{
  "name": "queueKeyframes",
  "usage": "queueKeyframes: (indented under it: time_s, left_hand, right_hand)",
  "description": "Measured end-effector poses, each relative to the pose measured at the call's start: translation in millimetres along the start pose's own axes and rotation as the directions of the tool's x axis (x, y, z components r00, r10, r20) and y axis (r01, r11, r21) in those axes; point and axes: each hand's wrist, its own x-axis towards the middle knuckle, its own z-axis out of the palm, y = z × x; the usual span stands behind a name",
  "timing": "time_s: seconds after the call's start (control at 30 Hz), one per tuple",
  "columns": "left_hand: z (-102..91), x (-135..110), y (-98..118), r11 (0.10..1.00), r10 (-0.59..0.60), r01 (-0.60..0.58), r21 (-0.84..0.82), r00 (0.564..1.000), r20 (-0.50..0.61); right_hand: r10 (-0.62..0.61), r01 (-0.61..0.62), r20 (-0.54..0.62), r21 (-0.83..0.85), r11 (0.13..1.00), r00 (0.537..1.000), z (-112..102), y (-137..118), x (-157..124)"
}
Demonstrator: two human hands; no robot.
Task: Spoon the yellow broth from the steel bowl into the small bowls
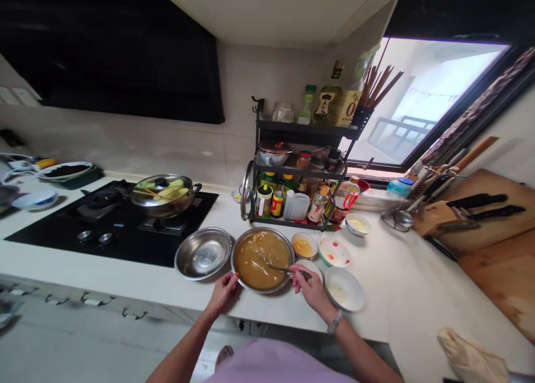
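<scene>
A round metal bowl sits near the counter's front edge, filled with brown liquid that has pale bits in it. My left hand pinches its rim at the lower left. In my right hand is the handle of a metal spoon, whose head dips into the liquid and is hidden there. To the left stands a second metal bowl. Right of the liquid are a small bowl of yellow liquid, a bowl with red spots and a white bowl.
A lidded pan with green pieces inside stands on the black stove. Behind the bowls is a black rack of bottles and jars. Knives and cutting boards are at the right, with a beige cloth nearer me.
</scene>
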Motion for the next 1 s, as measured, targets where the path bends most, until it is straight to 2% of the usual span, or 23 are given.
queueKeyframes:
  time_s: [0.13, 0.27, 0.43, 0.6, 0.73, 0.83, 0.9, 1.0]
  left_hand:
    - [-0.9, -0.1, 0.0, 1.0, -0.012, 0.012, -0.008, 1.0, 0.009]
    - [-0.9, -0.3, 0.6, 1.0, -0.023, 0.023, -0.003, 1.0, -0.005]
    - [-2.2, 1.3, -3.7, 0.999, -0.015, 0.016, -0.039, 1.0, 0.011]
    - [-2.3, 0.9, -3.8, 1.0, -0.002, 0.002, -0.031, 1.0, 0.014]
    - [-0.3, -0.9, -0.2, 0.999, -0.008, 0.008, -0.036, 1.0, 0.009]
    - [0.7, -1.1, 0.9, 0.999, -0.01, 0.01, -0.039, 1.0, 0.004]
    - [0.6, -0.6, 0.3, 0.999, -0.003, 0.003, -0.037, 1.0, -0.001]
    - [-0.7, 0.4, -2.3, 1.0, 0.006, -0.006, -0.029, 1.0, -0.008]
  right_hand:
    - [-0.089, 0.09, 0.007, -0.089, 0.992, 0.996, -20.0, -16.3, -5.9]
    - [-0.217, 0.206, -0.044, -0.187, 0.961, 0.975, -31.0, -25.8, -11.0]
    - [-0.303, 0.278, -0.076, -0.236, 0.931, 0.95, -31.5, -21.2, -15.5]
    - [-0.331, 0.304, -0.09, -0.224, 0.926, 0.939, -26.6, -11.4, -16.5]
    - [-0.282, 0.261, -0.076, -0.208, 0.943, 0.956, -20.8, -6.0, -17.9]
    - [-0.165, 0.149, -0.096, -0.152, 0.977, 0.982, -15.6, 0.3, -19.6]
    - [-0.07, 0.058, -0.162, -0.083, 0.995, 0.984, -13.6, 3.5, -19.6]
    - [0.049, -0.034, -0.287, 0.057, 0.998, 0.957, -14.8, 1.5, -17.0]
